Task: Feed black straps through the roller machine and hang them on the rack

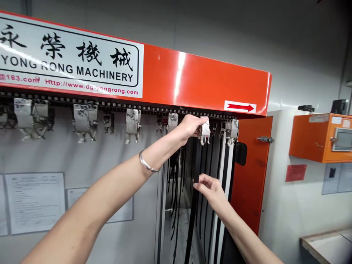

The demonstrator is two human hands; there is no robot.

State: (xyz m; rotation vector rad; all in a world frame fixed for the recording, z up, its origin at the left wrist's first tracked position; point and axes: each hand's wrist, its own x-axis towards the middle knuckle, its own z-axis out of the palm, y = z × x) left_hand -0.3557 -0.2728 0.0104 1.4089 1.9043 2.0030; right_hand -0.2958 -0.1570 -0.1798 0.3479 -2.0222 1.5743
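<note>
Pinching the black strap, the right fingers have a good spot; the strap looks light and bendy. Left fingers squeeze a stiff-looking metal clip.

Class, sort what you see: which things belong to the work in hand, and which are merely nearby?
Likely in the work:
left hand gripping a metal clip
right hand pinching a black strap

Apparently just nearby:
orange box
red notice
posted paper
</note>
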